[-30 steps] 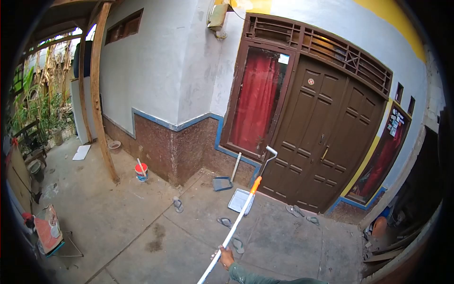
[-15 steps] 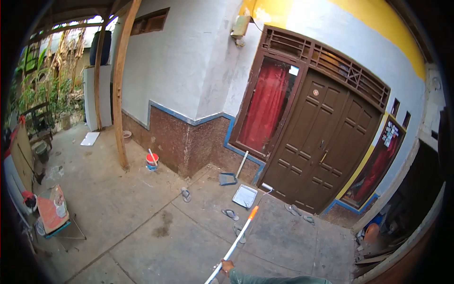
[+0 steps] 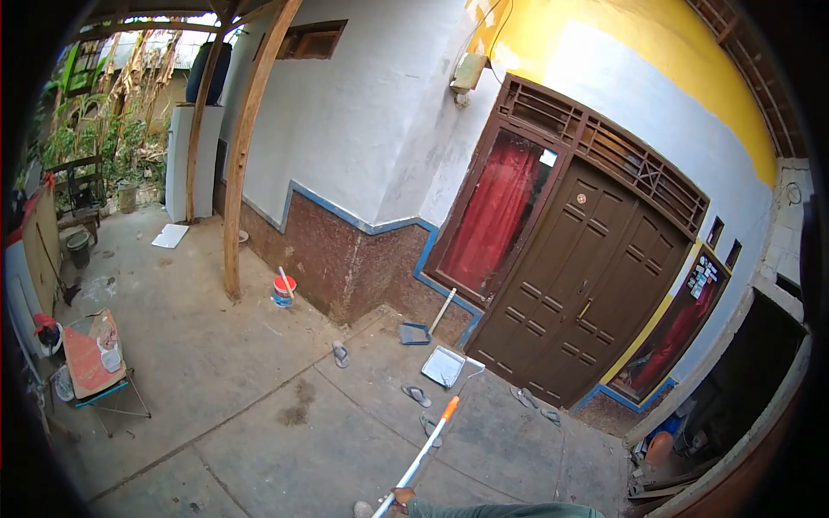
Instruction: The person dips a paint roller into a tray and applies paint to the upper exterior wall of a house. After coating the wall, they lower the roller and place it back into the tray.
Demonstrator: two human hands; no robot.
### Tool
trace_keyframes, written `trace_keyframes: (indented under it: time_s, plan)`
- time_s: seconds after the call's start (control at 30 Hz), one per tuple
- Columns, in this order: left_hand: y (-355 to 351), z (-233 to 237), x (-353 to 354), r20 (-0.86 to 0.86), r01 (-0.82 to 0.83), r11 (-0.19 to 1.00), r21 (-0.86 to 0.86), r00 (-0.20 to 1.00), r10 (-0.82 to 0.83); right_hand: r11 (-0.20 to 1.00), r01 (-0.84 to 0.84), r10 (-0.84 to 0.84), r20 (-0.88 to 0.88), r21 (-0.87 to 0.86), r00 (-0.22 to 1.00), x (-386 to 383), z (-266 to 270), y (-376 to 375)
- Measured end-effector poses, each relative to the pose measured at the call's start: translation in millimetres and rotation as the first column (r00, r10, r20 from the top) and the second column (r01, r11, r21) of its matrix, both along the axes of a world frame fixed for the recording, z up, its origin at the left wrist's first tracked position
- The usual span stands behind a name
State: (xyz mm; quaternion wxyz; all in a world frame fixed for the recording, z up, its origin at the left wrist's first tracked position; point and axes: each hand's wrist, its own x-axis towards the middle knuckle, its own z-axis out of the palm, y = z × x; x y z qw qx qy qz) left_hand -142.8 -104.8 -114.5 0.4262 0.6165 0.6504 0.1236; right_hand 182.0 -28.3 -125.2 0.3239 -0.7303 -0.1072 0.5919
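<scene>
Right hand (image 3: 401, 499), in a green sleeve (image 3: 492, 510), has its fingers wrapped round a white pole (image 3: 423, 454), apparently closed firmly; the far side of the grip is hidden. Left hand not in view, so its fingers cannot be told. The pole slants up and away to an orange collar (image 3: 450, 408), then a bent wire and the white roller (image 3: 475, 366), which sits just beside the right edge of the tray (image 3: 442, 368); touching or apart, cannot tell. Step in hand, as judged: placing the roller at the tray. The next move would seem to call for a steady wrist, the head being far out from the grip. Surface: grey concrete floor (image 3: 224, 414), seamed, with a dark stain. Dustpan (image 3: 415, 334) near the tray, its handle upright and tilted; sandals (image 3: 415, 395) scattered about; red-rimmed bucket (image 3: 283, 292) farther left, beyond it a wooden post (image 3: 249, 147). Room: covered porch, pale wall (image 3: 345, 121) over a rough brown base, brown double door (image 3: 587, 281), red curtain behind glass. Small folding table (image 3: 93, 367) at far left.
</scene>
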Motion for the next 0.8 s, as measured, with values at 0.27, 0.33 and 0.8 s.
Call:
trace_keyframes:
  time_s: [0.27, 0.33, 0.8]
  plan:
    - [-27, -5, -10, -0.081, 0.038, 0.988, -0.152, 0.995, -0.051, 0.995, 0.069, -0.068, -0.011, 0.069, 0.998, 18, -68, 22]
    - [-52, -4, -12, -0.116, 0.042, 0.971, -0.236, 0.991, -0.072, 0.992, 0.086, -0.087, 0.006, 0.092, 0.996, 15, -64, 29]
    - [-51, 79, 6, -0.197, -0.085, 0.919, -0.385, 0.98, 0.008, 0.954, 0.298, -0.283, -0.205, 0.043, 0.937, 39, -31, 107]
